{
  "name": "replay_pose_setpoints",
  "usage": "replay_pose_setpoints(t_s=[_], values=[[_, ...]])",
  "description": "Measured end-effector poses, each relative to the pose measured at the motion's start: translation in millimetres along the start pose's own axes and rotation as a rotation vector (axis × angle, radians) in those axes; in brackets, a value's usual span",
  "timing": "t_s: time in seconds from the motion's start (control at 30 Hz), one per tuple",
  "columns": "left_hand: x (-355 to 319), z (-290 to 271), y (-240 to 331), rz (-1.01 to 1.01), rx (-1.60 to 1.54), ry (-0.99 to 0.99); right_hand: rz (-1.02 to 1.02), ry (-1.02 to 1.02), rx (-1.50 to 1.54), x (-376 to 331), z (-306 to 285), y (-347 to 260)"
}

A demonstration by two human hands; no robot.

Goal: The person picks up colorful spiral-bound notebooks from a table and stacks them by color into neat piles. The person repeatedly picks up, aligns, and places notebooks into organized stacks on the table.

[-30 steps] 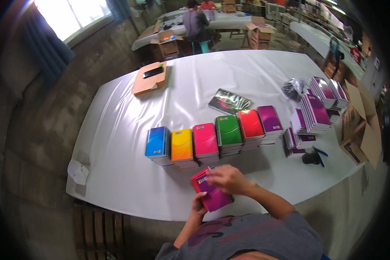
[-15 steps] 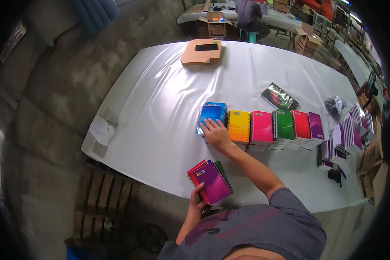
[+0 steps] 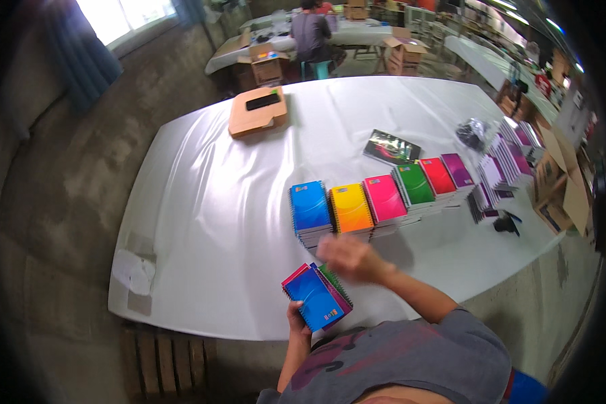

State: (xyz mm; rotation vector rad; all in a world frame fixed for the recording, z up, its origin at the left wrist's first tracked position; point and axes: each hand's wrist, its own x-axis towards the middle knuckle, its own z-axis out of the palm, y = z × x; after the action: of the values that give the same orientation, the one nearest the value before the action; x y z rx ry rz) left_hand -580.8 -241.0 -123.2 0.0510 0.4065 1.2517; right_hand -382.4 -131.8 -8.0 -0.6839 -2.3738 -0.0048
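Note:
My left hand (image 3: pixel 297 316) is closed round a bundle of spiral notebooks (image 3: pixel 316 301) near the table's front edge. A blue one lies on top, with pink, green and purple covers fanned out beneath it. My right hand (image 3: pixel 354 258) is smeared by motion just right of the bundle, in front of the stacks; its fingers cannot be made out. Beyond it stand stacks of spiral notebooks in a row: blue (image 3: pixel 310 205), yellow (image 3: pixel 352 209), pink (image 3: pixel 385 198), green (image 3: pixel 415 184), red (image 3: pixel 438 176) and purple (image 3: pixel 458 170).
A black notebook (image 3: pixel 392 147) lies behind the row. To the right are piled purple notebooks (image 3: pixel 512 156), a clear plastic bag (image 3: pixel 473 133) and an open carton (image 3: pixel 560 180). A phone (image 3: pixel 262 102) rests on flat cardboard (image 3: pixel 249 121). Another person (image 3: pixel 310 35) sits at a far table.
My right hand has come back from the blue stack toward the bundle. A blue notebook now tops the bundle, where a purple one was. The view has shifted.

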Motion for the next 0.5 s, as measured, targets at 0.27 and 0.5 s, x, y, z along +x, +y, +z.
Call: replay_pose_setpoints(t_s=[0.27,0.5], values=[[32.1,13.2,-3.8,-0.086,0.024,-0.067,0.287,-0.029,-0.314,-45.3,9.4,48.7],[39.9,20.3,-26.3,-0.22,0.077,-0.074,0.047,-0.017,-0.152,-92.7,1.3,-52.9]])
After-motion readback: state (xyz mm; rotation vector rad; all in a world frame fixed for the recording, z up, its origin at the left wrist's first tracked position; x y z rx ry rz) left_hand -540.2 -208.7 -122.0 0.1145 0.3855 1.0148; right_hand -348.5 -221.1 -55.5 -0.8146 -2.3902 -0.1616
